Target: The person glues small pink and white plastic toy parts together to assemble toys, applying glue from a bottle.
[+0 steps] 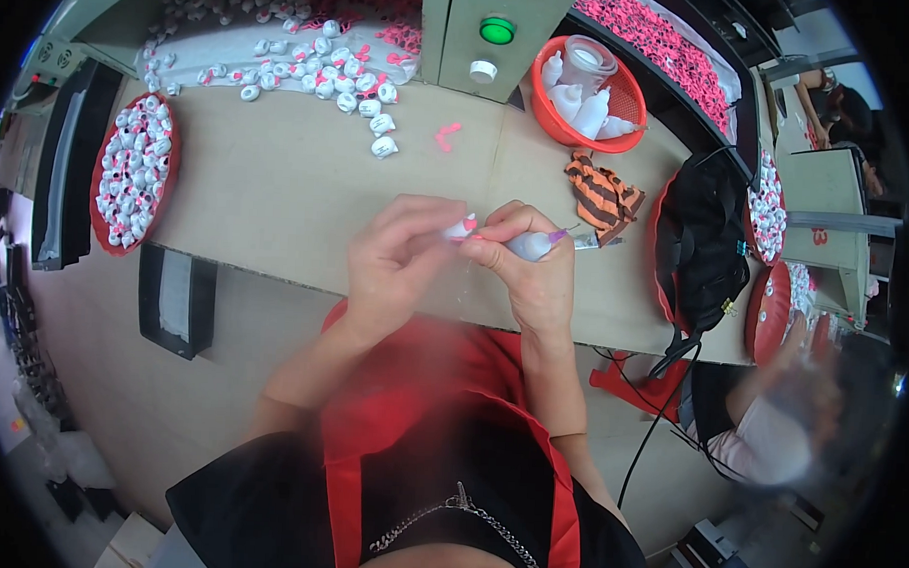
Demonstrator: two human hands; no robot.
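Beige table (278,178), loose white-pink pieces (322,69) heaped at far edge, more filling red tray (133,173) left of them. Left hand (400,257) fingers pinching small white-pink piece (464,226) above near table edge; right hand (535,267) fingers closed on pen-like tool (531,247) touching it. Lots apparently left, heap large.

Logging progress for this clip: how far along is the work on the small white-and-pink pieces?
Done: red tray looks full of pieces. In hand: left hand pinches one white-pink piece; right hand holds a small bottle against it. Left: loose pile on the table.

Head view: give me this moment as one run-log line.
left hand: pinches small white-pink piece | right hand: holds white applicator bottle, tip at piece | table: loose pieces, red tray
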